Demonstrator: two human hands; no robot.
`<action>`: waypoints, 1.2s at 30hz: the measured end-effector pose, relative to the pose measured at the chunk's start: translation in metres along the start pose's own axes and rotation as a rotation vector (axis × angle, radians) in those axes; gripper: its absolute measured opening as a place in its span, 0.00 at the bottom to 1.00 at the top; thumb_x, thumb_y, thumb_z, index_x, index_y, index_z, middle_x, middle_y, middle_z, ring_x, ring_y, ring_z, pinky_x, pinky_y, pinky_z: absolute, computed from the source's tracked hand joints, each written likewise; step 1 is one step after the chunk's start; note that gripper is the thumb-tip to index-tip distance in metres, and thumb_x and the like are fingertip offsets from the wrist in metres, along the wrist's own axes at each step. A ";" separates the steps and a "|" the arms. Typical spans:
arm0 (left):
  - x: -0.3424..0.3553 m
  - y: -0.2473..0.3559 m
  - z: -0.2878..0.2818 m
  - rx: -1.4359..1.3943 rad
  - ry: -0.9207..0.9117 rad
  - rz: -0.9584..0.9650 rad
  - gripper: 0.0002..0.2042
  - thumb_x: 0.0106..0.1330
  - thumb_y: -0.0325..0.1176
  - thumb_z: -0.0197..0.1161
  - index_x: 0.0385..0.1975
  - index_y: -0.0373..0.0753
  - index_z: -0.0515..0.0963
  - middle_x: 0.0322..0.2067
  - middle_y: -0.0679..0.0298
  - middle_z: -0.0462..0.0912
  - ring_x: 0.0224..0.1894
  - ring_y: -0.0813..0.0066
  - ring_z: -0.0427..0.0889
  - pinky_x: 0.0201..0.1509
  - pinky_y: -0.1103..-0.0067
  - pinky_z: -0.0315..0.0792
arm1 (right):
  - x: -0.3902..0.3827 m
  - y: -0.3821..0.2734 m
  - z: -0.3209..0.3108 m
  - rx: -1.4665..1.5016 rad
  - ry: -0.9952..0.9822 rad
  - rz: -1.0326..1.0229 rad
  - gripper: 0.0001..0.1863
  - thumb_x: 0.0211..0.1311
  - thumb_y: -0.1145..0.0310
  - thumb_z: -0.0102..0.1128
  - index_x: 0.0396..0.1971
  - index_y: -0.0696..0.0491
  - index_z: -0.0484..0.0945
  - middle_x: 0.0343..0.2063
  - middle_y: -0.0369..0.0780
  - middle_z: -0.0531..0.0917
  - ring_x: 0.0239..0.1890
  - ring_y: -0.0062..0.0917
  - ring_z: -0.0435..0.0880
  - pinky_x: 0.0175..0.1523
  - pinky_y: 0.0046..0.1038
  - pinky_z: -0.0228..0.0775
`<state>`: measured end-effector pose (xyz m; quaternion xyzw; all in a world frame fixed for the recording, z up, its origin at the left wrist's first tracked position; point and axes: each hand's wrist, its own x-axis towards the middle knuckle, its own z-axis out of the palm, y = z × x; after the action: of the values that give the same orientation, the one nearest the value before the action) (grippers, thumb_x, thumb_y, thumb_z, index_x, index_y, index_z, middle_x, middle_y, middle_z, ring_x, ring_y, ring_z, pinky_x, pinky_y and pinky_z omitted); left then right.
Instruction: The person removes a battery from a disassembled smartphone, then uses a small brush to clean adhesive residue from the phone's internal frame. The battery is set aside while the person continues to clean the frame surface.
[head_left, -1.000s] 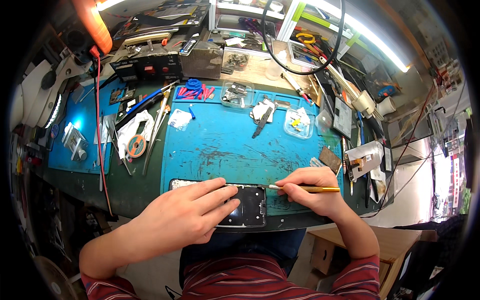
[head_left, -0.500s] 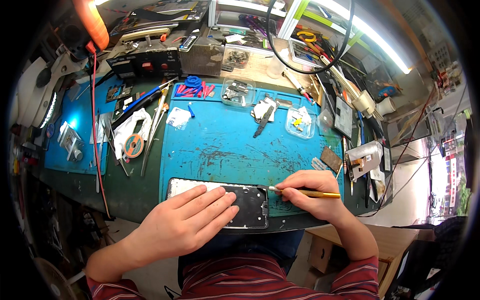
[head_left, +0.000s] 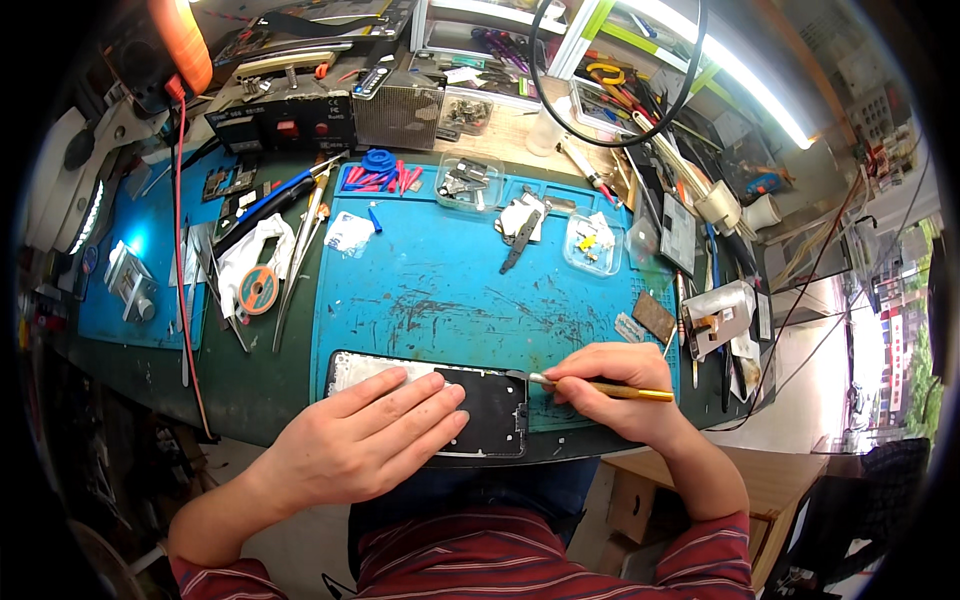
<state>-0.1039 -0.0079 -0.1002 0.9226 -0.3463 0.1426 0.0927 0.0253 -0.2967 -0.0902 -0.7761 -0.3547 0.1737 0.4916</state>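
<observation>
A phone frame (head_left: pixel 490 415), black on its right part and whitish on its left, lies flat at the mat's near edge. Across its middle rests my left hand (head_left: pixel 365 435), fingers stretched out and lying flat on it. In my right hand (head_left: pixel 610 388) is a craft knife (head_left: pixel 640 392) with a gold-coloured handle and a silver collar, pinched between thumb and fingers. Its blade points left and meets the frame's far right corner; whether it presses inside or on the rim is too small to tell.
Beneath the frame is a scratched blue mat (head_left: pixel 400 280). Clear tubs of small parts (head_left: pixel 470 182) stand along its back. Tweezers (head_left: pixel 295 260) and a solder-wick spool (head_left: pixel 258 290) lie left. A metal bracket (head_left: pixel 722 318) sits right; a cable loop (head_left: pixel 545 80) hangs overhead.
The whole view has shifted slightly. My left hand stays flat on the phone frame, and the knife's blade remains at the far right corner with only a small move along it.
</observation>
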 end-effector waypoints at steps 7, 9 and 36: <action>0.000 0.000 0.002 -0.016 0.015 -0.003 0.17 0.67 0.32 0.57 0.55 0.41 0.81 0.59 0.62 0.82 0.61 0.70 0.81 0.66 0.71 0.73 | -0.006 -0.002 -0.004 -0.034 0.008 0.032 0.07 0.61 0.76 0.67 0.39 0.57 0.89 0.30 0.40 0.89 0.29 0.22 0.87 0.35 0.22 0.76; 0.000 0.000 0.002 -0.019 0.017 -0.006 0.17 0.67 0.32 0.57 0.55 0.41 0.81 0.59 0.62 0.82 0.61 0.70 0.81 0.66 0.71 0.73 | -0.002 -0.003 0.001 -0.014 0.015 0.023 0.07 0.61 0.76 0.67 0.38 0.57 0.89 0.30 0.40 0.89 0.30 0.22 0.87 0.35 0.22 0.76; -0.004 -0.003 0.006 -0.039 0.061 -0.009 0.14 0.68 0.33 0.57 0.51 0.41 0.81 0.58 0.62 0.82 0.62 0.69 0.80 0.68 0.71 0.72 | 0.027 -0.007 0.032 -0.034 -0.005 -0.097 0.07 0.60 0.78 0.69 0.38 0.57 0.88 0.30 0.40 0.89 0.30 0.25 0.88 0.35 0.24 0.78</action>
<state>-0.1038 -0.0053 -0.1072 0.9174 -0.3420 0.1633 0.1218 0.0214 -0.2543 -0.0962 -0.7657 -0.3961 0.1457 0.4853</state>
